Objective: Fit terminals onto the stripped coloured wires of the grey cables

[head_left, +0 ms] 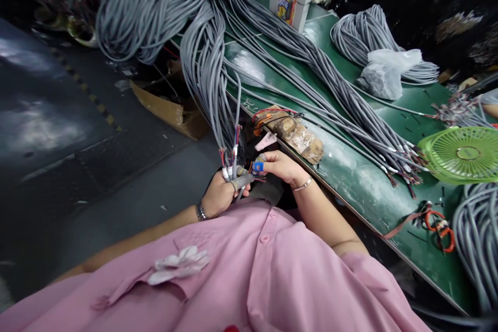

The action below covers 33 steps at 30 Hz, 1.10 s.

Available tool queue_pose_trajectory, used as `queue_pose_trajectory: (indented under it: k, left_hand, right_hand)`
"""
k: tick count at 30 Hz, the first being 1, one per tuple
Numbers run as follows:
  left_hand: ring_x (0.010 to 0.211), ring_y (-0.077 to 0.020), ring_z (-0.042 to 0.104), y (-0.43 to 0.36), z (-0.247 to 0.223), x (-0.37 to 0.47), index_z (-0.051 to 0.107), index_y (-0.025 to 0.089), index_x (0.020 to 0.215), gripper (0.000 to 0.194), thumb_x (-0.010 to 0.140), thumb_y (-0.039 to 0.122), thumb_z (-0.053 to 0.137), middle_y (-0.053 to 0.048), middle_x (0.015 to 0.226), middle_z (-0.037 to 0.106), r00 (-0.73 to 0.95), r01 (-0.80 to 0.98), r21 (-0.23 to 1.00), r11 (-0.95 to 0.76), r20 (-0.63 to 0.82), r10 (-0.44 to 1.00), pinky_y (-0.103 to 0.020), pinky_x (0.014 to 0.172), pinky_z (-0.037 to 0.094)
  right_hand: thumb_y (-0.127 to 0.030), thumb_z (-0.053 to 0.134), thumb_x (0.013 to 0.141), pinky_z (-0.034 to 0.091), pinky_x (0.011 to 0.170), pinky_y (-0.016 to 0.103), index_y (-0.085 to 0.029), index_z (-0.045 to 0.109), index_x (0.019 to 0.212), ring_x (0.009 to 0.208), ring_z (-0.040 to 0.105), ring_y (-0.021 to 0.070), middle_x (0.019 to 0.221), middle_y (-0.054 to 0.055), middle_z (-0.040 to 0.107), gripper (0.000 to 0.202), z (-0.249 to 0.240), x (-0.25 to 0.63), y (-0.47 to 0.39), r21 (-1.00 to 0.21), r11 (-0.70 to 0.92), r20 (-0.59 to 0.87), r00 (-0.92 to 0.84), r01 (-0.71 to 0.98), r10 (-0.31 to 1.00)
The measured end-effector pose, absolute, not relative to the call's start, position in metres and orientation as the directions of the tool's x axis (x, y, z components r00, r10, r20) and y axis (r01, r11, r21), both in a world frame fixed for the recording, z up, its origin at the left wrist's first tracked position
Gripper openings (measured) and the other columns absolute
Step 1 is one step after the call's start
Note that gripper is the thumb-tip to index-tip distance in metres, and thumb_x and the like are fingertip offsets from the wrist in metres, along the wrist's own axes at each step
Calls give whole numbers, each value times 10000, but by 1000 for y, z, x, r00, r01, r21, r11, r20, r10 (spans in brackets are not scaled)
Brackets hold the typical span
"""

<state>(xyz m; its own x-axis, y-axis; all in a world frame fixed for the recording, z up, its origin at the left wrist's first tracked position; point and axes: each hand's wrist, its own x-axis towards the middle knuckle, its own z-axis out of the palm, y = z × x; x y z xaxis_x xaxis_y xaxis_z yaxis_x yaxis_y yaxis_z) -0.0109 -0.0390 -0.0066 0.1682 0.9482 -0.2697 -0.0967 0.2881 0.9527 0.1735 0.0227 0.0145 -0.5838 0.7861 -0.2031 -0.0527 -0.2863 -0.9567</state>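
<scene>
My left hand (220,194) is closed around the ends of several grey cables (233,168), with tape wrapped on its fingers. White bands and bared red and blue wires show at these ends. Thin coloured wires (260,179) stick out toward my right hand (284,167). Its thumb and fingers are pinched together close by the wire tips, with blue tape on one digit; anything between them is too small to make out. Above my hands, a thick bundle of grey cables (206,57) hangs over the table edge.
On the green table (350,194) lie long grey cables (319,72), a taped brown block (299,137), orange-handled scissors (439,228), a green fan (467,153) and a plastic bag (389,72) on a cable coil. A cardboard box (163,111) stands on the floor below.
</scene>
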Motion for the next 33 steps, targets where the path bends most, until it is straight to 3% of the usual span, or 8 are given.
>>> queue_pose_trajectory:
  k: [4,7,14,17,22,26,30,33]
  left_hand:
    - [400,-92,488,-38,-9,-14,643,125,638,212,765,294,667,-45,525,645,351,109,953,283,-303,886,-207,403,331]
    - [387,-90,474,-37,-10,-13,638,120,629,213,765,282,660,-49,515,644,404,161,937,309,-349,846,-211,396,329]
    - [417,-126,575,-35,-12,-10,616,131,703,171,714,275,708,-21,535,633,254,-119,916,383,-344,904,-201,363,311]
    - [425,-136,596,-34,-11,-10,630,120,732,207,690,293,735,-26,546,641,165,-217,895,390,-360,918,-192,351,306]
    - [442,-141,610,-33,-9,-5,613,131,757,215,673,272,752,-21,566,655,76,-317,881,352,-346,935,-180,344,305]
    - [455,-142,609,-34,-8,-4,608,136,738,207,694,286,744,-21,573,650,123,-295,891,346,-323,938,-189,353,321]
    - [451,-144,601,-36,-9,-5,627,125,724,199,691,285,741,-38,561,650,211,-205,909,362,-321,923,-207,376,356]
    - [439,-139,595,-35,-9,-5,626,125,722,192,684,276,738,-38,550,648,177,-241,905,349,-312,933,-199,370,337]
  right_hand:
    - [-367,777,666,433,598,216,-122,646,672,562,505,75,599,-35,608,278,12,166,20,-960,-279,-200,-636,-24,745]
    - [-392,759,688,437,618,228,-127,632,688,574,509,81,615,-36,601,294,10,161,16,-954,-297,-203,-661,-31,722]
    - [-477,686,778,480,743,272,-164,680,845,711,591,124,720,1,648,320,19,174,2,-981,-123,-54,-396,-150,917]
    - [-491,659,797,492,702,263,-169,672,886,682,593,111,761,11,657,334,13,183,-7,-969,-167,-118,-251,-182,961]
    - [-418,769,695,470,560,221,-180,643,913,611,553,96,764,-10,636,347,-5,169,-23,-953,-267,-213,-314,-142,925]
    - [-400,734,728,452,541,213,-176,629,813,581,533,90,703,-24,617,261,-7,149,-23,-969,-190,-166,-157,-160,974]
    - [-396,699,764,406,504,216,-182,594,771,498,538,97,553,-44,585,238,1,144,-15,-955,-240,-173,-331,-172,928]
    - [-413,729,728,393,483,214,-179,594,758,484,515,93,546,-47,568,273,3,143,-8,-958,-251,-195,-324,-141,926]
